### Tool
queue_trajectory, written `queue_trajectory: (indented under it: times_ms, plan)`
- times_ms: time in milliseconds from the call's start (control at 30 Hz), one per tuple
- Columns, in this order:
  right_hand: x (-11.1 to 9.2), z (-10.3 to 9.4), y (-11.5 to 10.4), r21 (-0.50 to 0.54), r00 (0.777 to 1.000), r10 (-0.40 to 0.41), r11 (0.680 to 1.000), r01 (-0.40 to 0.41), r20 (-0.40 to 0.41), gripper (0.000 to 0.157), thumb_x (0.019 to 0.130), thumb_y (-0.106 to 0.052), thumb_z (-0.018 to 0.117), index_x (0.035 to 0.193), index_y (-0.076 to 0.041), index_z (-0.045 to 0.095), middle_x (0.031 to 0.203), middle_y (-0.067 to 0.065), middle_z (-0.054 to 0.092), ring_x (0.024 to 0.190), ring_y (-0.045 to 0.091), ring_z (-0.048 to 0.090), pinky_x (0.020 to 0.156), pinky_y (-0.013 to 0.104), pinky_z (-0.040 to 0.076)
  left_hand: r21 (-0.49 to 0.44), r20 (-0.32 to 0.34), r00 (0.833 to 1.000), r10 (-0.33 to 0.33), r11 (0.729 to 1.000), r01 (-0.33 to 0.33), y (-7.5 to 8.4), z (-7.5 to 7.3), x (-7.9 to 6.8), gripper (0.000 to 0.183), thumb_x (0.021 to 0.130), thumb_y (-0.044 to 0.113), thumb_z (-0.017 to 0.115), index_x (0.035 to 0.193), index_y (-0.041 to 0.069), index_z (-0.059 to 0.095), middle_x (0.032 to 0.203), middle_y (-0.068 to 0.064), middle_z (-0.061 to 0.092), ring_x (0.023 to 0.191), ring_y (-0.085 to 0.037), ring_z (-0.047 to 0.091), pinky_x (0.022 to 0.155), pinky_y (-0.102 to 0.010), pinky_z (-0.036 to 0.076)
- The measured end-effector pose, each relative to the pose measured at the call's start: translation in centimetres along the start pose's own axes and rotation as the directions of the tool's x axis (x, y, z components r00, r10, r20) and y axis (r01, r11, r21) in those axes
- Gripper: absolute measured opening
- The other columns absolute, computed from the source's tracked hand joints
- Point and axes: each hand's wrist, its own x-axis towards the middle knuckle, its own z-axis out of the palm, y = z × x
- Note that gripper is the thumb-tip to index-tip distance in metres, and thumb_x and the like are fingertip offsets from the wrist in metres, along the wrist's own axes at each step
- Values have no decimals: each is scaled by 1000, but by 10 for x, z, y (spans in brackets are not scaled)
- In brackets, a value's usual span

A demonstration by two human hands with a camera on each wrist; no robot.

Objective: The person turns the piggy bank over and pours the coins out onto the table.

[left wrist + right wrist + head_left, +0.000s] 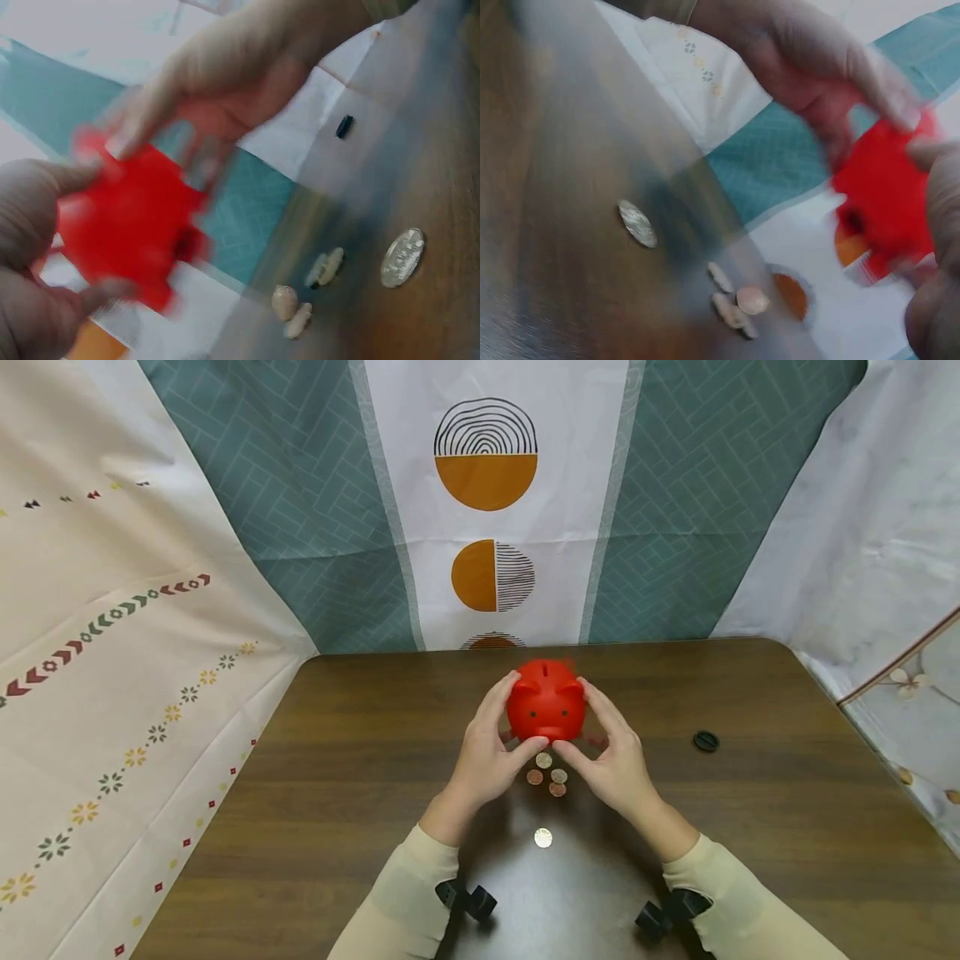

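Note:
A red piggy bank [546, 703] is held up between both hands, its face toward me and a coin slot on top. My left hand [483, 758] grips its left side, fingers along the side and thumb near the snout. On the other side my right hand [617, 762] grips it in the same way. Both wrist views show the piggy bank [127, 217] blurred and off the table, with a dark spot low on it. Beneath the hands lie several copper and silver coins [557, 789]. One silver coin [543, 837] lies apart, closer to me.
A round black plug [706, 742] lies on the brown wooden table [337, 827], right of the right hand. Patterned cloths [300, 468] hang behind and beside the table. Each forearm wears a black wrist camera [480, 903].

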Motion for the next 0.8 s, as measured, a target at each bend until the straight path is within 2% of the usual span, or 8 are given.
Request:
queue_trajectory:
  times_ms: [133, 267, 433, 500, 567, 667, 733, 800]
  plan:
    - [-5, 2, 7, -14, 982, 177, 984, -176, 73, 84, 79, -16, 81, 149, -19, 36, 147, 5, 43, 122, 26, 49, 75, 44, 56, 22, 46, 986, -161, 987, 160, -6, 3, -2, 81, 82, 20, 77, 149, 10, 33, 148, 1, 39, 124, -19, 47, 71, -27, 57]
    - [-8, 1, 6, -13, 976, 206, 978, -206, 66, 82, 80, -19, 80, 149, -25, 36, 148, -2, 41, 124, 23, 48, 77, 43, 56, 10, 56, 983, -172, 985, 172, -9, 4, -3, 82, 82, 21, 78, 150, 12, 32, 150, 1, 36, 128, -21, 44, 71, -29, 57]
    - [-8, 3, 4, 25, 969, 237, 971, -239, 72, 81, 80, -12, 79, 149, -20, 37, 146, 4, 44, 124, 28, 47, 77, 46, 55, 4, 53, 980, -192, 981, 192, -10, 7, -6, 81, 82, 19, 78, 149, 13, 33, 150, 2, 37, 127, -20, 45, 73, -30, 57]
    - [-6, 3, 0, 32, 980, 192, 980, -194, 45, 80, 78, -7, 79, 147, -16, 40, 143, 7, 47, 123, 30, 48, 75, 46, 55, 1, 37, 988, -151, 989, 151, -10, 8, -6, 81, 81, 17, 78, 149, 13, 33, 150, 1, 36, 127, -19, 46, 75, -30, 57]
    - [-3, 1, -4, 33, 997, 79, 996, -79, -10, 82, 72, 1, 82, 144, -9, 43, 141, 11, 49, 123, 31, 49, 74, 41, 56, -9, 5, 999, -39, 999, 39, -8, 8, -5, 82, 80, 12, 79, 148, 11, 34, 151, -2, 35, 127, -22, 47, 77, -32, 56]
    - [2, -2, -13, 6, 991, -100, 995, 101, -87, 87, 61, 13, 84, 138, 1, 46, 140, 16, 49, 122, 30, 51, 75, 34, 56, -10, -42, 989, 145, 989, -146, -2, 7, -3, 84, 76, 5, 80, 146, 5, 35, 152, -11, 33, 128, -28, 47, 82, -35, 55]
    - [5, -4, -20, 8, 989, -122, 992, 123, -85, 86, 60, 15, 84, 137, 3, 46, 139, 17, 49, 122, 30, 51, 75, 32, 56, -3, -48, 985, 169, 986, -169, 0, 7, -2, 84, 76, 4, 80, 146, 5, 34, 152, -12, 32, 128, -29, 47, 83, -36, 55]
    - [5, -5, -25, 20, 998, -49, 999, 50, -43, 82, 65, 11, 83, 137, 2, 46, 137, 17, 51, 120, 30, 52, 74, 36, 57, 0, -32, 995, 97, 995, -97, -4, 8, -3, 84, 76, 4, 80, 146, 3, 33, 150, -13, 34, 125, -30, 48, 79, -36, 56]
